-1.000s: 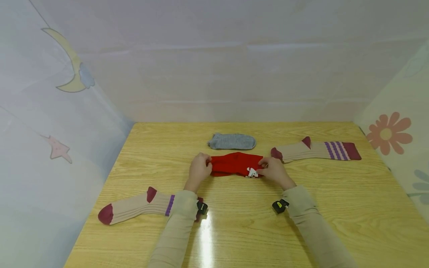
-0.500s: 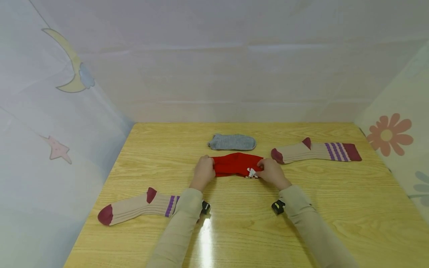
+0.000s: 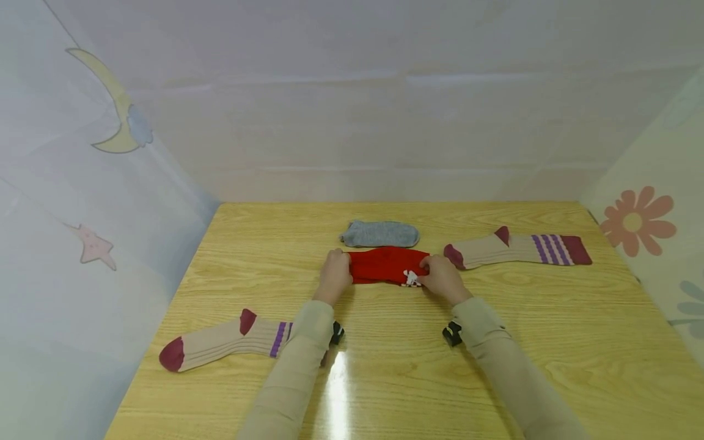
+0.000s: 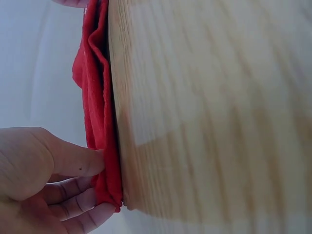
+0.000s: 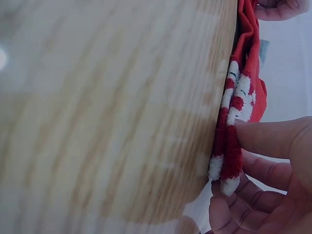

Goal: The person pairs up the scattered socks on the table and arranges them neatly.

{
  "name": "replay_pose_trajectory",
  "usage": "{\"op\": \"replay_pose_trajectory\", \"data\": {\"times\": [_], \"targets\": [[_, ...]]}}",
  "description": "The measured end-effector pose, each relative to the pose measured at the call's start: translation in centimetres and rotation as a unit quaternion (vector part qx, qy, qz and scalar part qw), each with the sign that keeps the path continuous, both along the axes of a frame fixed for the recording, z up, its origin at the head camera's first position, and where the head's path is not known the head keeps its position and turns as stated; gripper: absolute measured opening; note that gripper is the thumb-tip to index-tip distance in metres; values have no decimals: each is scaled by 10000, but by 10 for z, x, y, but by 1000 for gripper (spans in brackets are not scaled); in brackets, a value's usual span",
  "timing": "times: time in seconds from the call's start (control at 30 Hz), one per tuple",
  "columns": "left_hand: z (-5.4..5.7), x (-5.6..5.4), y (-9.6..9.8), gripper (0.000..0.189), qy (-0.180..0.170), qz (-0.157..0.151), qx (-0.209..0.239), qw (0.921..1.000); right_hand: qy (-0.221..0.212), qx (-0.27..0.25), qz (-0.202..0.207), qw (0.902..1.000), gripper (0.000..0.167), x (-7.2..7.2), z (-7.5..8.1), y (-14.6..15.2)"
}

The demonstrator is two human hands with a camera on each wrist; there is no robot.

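A red pair of socks [image 3: 385, 266], one layered on the other, lies stretched between both hands in the middle of the table. My left hand [image 3: 335, 276] pinches their left end; in the left wrist view its thumb [image 4: 80, 161] is on top with fingers curled below. The opposite end, with a fuzzy white pattern [image 5: 242, 97], is pinched by my right hand [image 3: 443, 278], thumb above and fingers underneath. Just behind the red socks is a flat grey sock [image 3: 381, 234], its near edge almost meeting them.
A beige sock [image 3: 484, 250] with maroon toe and purple stripes lies at the right. Its lookalike, another beige sock [image 3: 220, 343], lies front left, partly covered by the left sleeve [image 3: 297, 360]. Printed curtains [image 3: 374, 122] enclose the wooden table [image 3: 396, 379] behind and at the sides.
The red socks have shifted slightly away, toward the grey sock, with both hands. My left hand has moved a little right, and the layers' edges at that end now line up more closely.
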State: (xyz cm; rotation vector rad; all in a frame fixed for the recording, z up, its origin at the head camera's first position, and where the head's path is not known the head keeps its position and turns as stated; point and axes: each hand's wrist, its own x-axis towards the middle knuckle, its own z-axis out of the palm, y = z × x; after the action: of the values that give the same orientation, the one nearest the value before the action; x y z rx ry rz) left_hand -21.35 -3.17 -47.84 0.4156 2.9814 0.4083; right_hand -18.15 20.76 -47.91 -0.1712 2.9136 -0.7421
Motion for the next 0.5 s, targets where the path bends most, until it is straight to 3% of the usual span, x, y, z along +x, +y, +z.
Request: {"op": "replay_pose_trajectory", "data": {"times": [0.3,0.5], "targets": [[-1,-5,0,17,69,-29,-56,10000,134,16,-28,9999,28,-6,-3,0],[0,-5,-4,23,-61,-94,329,9994,262,73,23,9996,27,-6,-5,0]]}}
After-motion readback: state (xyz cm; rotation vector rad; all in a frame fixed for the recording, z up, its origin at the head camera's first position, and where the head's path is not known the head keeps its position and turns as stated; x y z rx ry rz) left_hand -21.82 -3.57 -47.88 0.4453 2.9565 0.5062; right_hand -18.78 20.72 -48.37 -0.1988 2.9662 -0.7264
